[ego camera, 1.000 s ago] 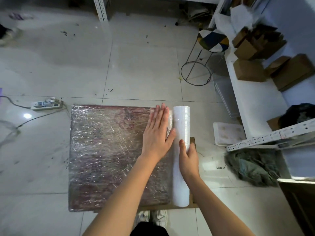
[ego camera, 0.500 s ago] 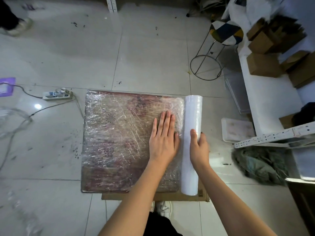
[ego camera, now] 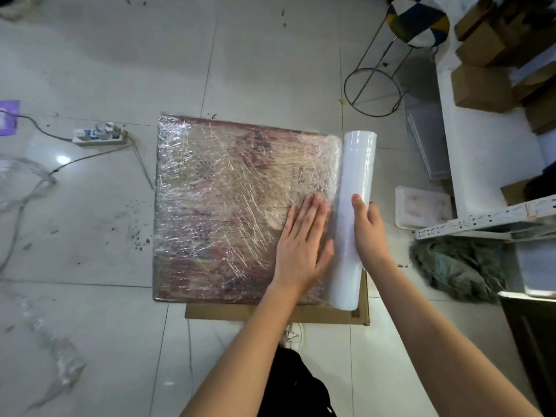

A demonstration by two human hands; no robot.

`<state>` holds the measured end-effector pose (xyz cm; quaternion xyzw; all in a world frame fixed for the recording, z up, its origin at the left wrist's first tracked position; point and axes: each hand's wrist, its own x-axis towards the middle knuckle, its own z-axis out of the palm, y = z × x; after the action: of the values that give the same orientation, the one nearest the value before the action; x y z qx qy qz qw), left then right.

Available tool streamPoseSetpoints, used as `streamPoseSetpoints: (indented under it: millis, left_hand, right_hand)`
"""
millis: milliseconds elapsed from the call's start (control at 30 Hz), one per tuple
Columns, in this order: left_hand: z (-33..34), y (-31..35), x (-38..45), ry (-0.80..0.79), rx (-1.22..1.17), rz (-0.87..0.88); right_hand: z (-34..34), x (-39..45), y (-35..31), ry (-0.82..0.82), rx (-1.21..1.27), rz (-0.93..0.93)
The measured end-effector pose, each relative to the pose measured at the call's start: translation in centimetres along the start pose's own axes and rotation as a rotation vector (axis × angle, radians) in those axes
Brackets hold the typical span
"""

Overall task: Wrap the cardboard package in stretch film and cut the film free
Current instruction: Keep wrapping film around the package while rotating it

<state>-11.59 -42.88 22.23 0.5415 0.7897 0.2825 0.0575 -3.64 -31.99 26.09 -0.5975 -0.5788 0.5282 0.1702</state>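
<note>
A flat square package [ego camera: 228, 206] with a reddish pattern lies on the tiled floor, covered in shiny stretch film. Along its right edge lies the white film roll [ego camera: 353, 218], still joined to the wrapping. My left hand [ego camera: 304, 242] presses flat on the film near the package's right side, fingers straight. My right hand [ego camera: 368, 227] grips the roll at its middle, thumb over the top. A brown cardboard sheet [ego camera: 255, 313] pokes out under the package's near edge.
A power strip [ego camera: 97, 136] with cables lies left of the package. A wire-frame stool [ego camera: 391, 64] stands at the back right. White shelving [ego camera: 475, 139] with cardboard boxes, a white tray [ego camera: 421, 207] and a dark rag [ego camera: 457, 266] are on the right. Film scraps [ego camera: 60, 365] lie at lower left.
My left hand slid along the film toward me while staying flat. My right hand moved further round the roll. The view shifted, so the package sits more to the right.
</note>
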Motion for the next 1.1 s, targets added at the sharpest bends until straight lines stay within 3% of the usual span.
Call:
streamPoseSetpoints:
  millis: [67, 167, 467, 633, 800, 967, 1100]
  left_hand:
    - [-1.7, -1.4, -0.8, 0.088, 0.0, -0.091]
    - [-3.1, -5.7, -3.6, 0.124, 0.263, -0.264]
    - [-2.6, -5.9, -4.1, 0.058, 0.354, -0.285]
    - [0.6, -3.2, -4.1, -0.064, 0.258, -0.031]
    - [-0.1, -3.1, -3.2, -0.053, 0.247, -0.031]
    - [1.1, -2.2, -4.1, -0.186, 0.286, 0.3]
    - [2.8, -1.9, -4.0, -0.185, 0.295, 0.253]
  right_hand:
    - [-0.4, 0.0, -0.4, -0.046, 0.021, 0.014]
    - [-0.5, -0.4, 0.2, -0.097, 0.132, 0.072]
    - [-0.6, -0.4, 0.7, -0.165, 0.119, 0.101]
    - [0.1, 0.1, 0.5, -0.083, 0.08, 0.071]
    - [0.0, 0.5, 0.1, -0.072, 0.063, 0.063]
    - [0.6, 0.7, -0.8, -0.049, 0.063, 0.05]
    - [-0.1, 1.2, -0.7, -0.023, 0.034, 0.038]
